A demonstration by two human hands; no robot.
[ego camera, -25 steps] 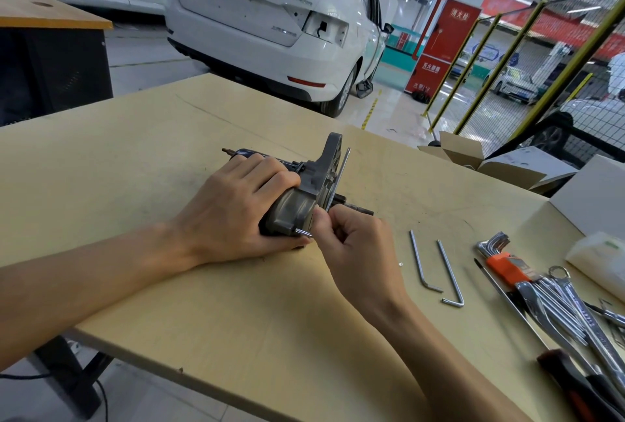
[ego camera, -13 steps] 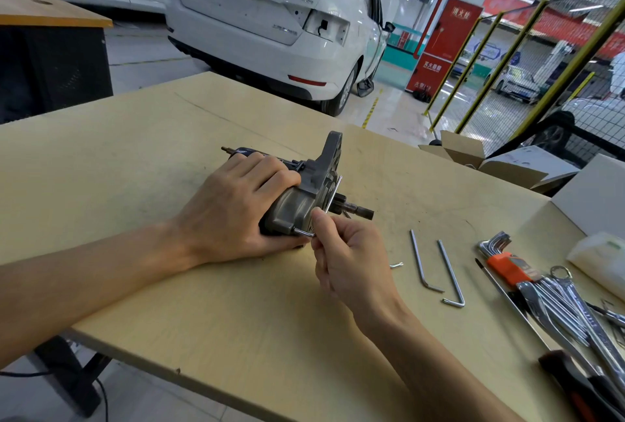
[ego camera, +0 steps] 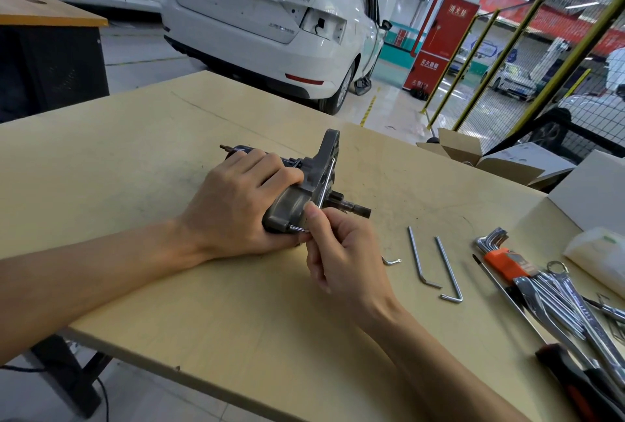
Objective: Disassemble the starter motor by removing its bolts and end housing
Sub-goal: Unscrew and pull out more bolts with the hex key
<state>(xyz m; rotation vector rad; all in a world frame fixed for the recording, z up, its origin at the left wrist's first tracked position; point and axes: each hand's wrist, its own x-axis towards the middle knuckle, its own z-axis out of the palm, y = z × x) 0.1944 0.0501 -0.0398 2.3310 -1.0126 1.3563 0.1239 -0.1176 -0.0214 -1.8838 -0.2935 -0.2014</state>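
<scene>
A grey starter motor (ego camera: 297, 200) lies on its side in the middle of the wooden table (ego camera: 142, 164), its shaft (ego camera: 353, 208) pointing right. My left hand (ego camera: 236, 208) wraps over the motor body and pins it down. My right hand (ego camera: 341, 252) pinches a silver hex key (ego camera: 324, 185) whose short end sits in a bolt at the motor's near lower corner; the long arm runs up along the end housing (ego camera: 329, 154).
Two long hex keys (ego camera: 417, 256) (ego camera: 449, 269) and a short one (ego camera: 391, 261) lie right of my hands. Farther right are an orange hex key holder (ego camera: 504, 261), several wrenches (ego camera: 575, 306) and a red-handled tool (ego camera: 581, 384). Cardboard boxes (ego camera: 500, 161) stand at the far right edge.
My right hand has shifted its pinch upward along the hex key, and the key's long arm has swung slightly closer to the end housing. The left hand has stayed on the motor.
</scene>
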